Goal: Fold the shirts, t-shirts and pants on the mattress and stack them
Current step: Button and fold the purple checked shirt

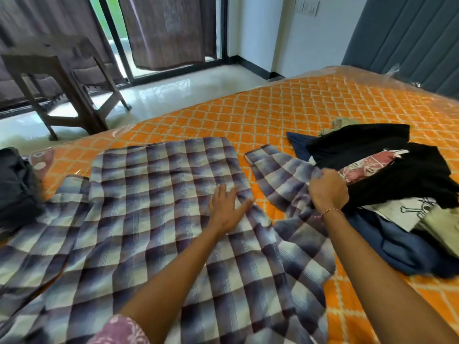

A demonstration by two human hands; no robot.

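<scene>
Plaid shirt (159,207) lies spread across the orange mattress (285,108), filling the head view from about 9 o'clock through 6 o'clock. My left hand (224,209) rests flat on its body near the right shoulder, fingers straight, its grip wide and holding nothing, pinning the cloth. My right hand (327,189), at about 3 o'clock from the left one, has its grip closed round bunched cloth at the upper end of the right sleeve (273,167), whose cuff points toward 11 o'clock.

I judge that I am at the sleeve fold of the first shirt, with folding barely begun. Next I should lift the sleeve clear of the pile of unfolded clothes (387,175) touching it at 3 o'clock, then lay it across the body toward 9 o'clock while the left hand keeps the panel flat. A dark garment (15,184) sits at the 9 o'clock edge.
</scene>
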